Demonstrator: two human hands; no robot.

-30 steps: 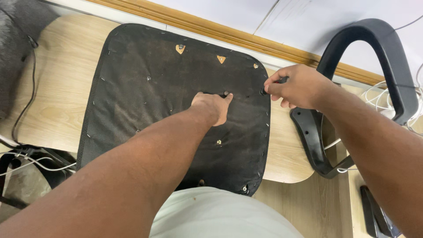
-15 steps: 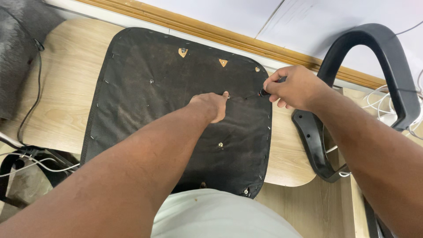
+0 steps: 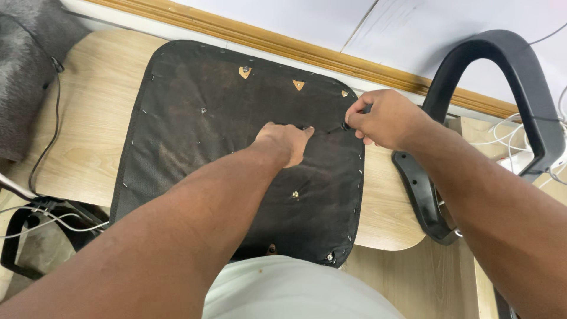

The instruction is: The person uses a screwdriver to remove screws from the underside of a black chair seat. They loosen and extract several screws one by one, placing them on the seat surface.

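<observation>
A: Light wooden tabletop across the middle of the frame, a wood trim strip and pale wall along the top edge.

B: Nearest the camera, at the bottom centre, a pale shirt front. Just above it lies the upturned chair seat, black stapled fabric facing up, filling the centre of the frame.

A: Left hand, centre frame: fingers curled, fingertips pressed down on the fabric by a small dark fitting. It looks to be pinching something there, but I cannot tell what.

B: Right hand, upper right of centre, is closed round a dark tool handle, its slim shaft running left toward the other hand's fingertips.

A: In my judgement, doing this well means keeping the shaft square in the fitting, with the left fingers steadying the seat against twisting.

B: A black armrest loop stands at the far right, white cables behind it, a dark cable at the left edge.

A: Containers? None in view; bolt heads sit in the seat itself.
</observation>
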